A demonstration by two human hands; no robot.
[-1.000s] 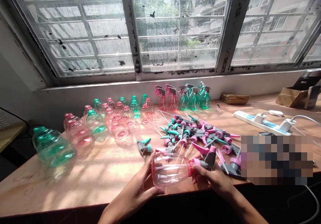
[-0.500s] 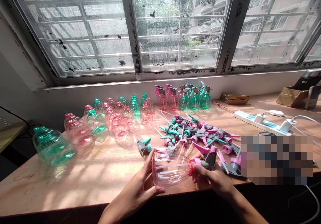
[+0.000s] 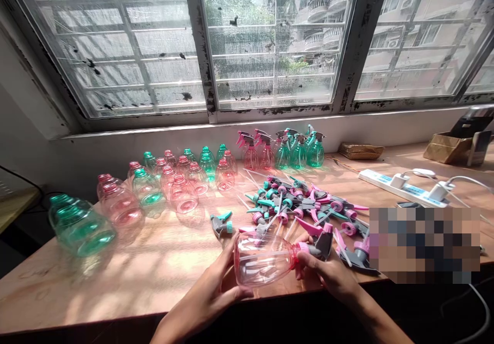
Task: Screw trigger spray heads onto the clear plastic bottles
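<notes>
Bottle [image 3: 262, 259] near table [image 3: 116, 292] edge; bare wood leftward.

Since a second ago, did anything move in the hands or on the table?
Almost nothing moved. The left hand still cups the base of the pink bottle, and the right hand still grips its collar beside the trigger head. Nothing was picked up or let go. The empty bottles, the loose sprayers and the table stayed as they were.

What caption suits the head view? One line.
Left hand cradles a pink spray bottle sideways; right hand grips its neck.
</notes>
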